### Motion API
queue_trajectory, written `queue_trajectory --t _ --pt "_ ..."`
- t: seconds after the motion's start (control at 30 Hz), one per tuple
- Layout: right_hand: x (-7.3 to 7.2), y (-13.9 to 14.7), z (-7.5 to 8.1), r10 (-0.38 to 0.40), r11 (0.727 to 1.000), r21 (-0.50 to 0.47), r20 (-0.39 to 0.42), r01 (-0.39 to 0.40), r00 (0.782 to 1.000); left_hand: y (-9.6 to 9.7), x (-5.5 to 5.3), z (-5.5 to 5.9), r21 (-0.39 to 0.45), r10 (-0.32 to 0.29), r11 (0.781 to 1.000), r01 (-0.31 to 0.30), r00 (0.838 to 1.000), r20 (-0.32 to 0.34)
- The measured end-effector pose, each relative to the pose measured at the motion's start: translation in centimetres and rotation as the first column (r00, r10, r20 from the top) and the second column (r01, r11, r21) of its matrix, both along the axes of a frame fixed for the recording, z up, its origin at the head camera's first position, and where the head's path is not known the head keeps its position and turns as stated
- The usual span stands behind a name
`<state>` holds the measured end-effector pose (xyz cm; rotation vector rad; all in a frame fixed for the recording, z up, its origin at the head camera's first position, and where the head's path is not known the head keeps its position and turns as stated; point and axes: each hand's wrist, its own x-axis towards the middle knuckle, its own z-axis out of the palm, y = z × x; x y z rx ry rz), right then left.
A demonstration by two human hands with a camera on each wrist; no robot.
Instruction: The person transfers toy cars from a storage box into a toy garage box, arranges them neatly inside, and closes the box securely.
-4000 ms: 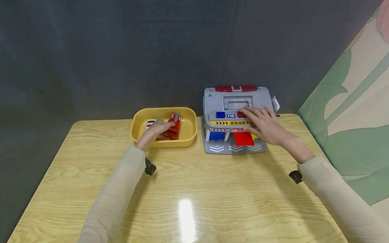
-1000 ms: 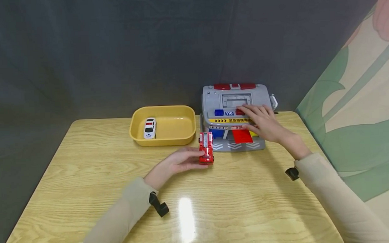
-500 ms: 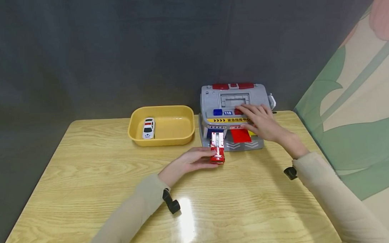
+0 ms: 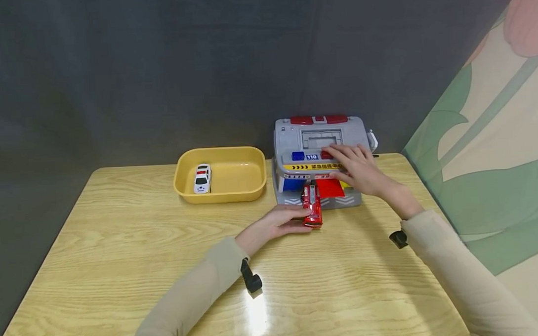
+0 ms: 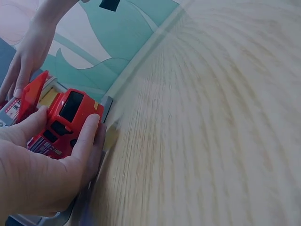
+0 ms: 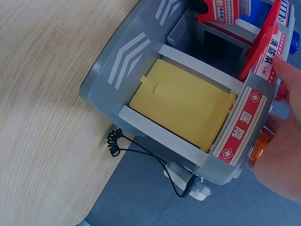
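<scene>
In the head view my left hand (image 4: pixel 277 224) holds a red toy fire truck (image 4: pixel 312 208) by its sides, between thumb and fingers. The truck's ladder end overlaps the front of a grey toy rescue station (image 4: pixel 354 129), beside its raised red door (image 4: pixel 330 188). My right hand (image 4: pixel 361 173) rests on the station's roof edge, fingers stretched over the red button there. In the right wrist view, the bay behind the red door stands open, with the truck's end at its mouth. Next to it a yellow door (image 6: pixel 181 103) covers its bay; the blue door (image 4: pixel 293 184) is down.
A yellow bin (image 4: pixel 257 190) stands left of the station, with a white toy police car (image 4: pixel 202 179) in it. A coiled black cord (image 6: pixel 114 142) hangs by the station's side. Dark cloth rises behind the wooden table (image 4: pixel 133 232); a patterned wall is at the right.
My left hand has taken the fire truck out of the yellow bin and carried it right to the station's front by the red door. My right hand has stayed on the roof edge.
</scene>
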<state>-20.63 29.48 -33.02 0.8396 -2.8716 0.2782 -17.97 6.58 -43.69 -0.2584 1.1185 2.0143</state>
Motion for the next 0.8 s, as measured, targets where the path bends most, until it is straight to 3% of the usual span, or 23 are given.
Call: queue_trajectory --t 0.27,0.5,0.8 --pt "0.1 -0.1 0.0 0.003 1.000 -0.008 -0.015 -0.003 1.000 1.8 -0.3 0.0 -0.027 0.008 1.000 -0.008 1.000 0.009" --pt "0.1 -0.1 0.2 0.005 1.000 0.003 -0.012 -0.005 1.000 2.2 -0.7 0.2 -0.059 0.006 0.998 -0.005 1.000 0.018" --pt "-0.1 0.0 0.1 0.014 1.000 0.001 -0.011 -0.014 1.000 3.1 -0.4 0.4 -0.081 0.024 0.996 -0.028 0.999 -0.039"
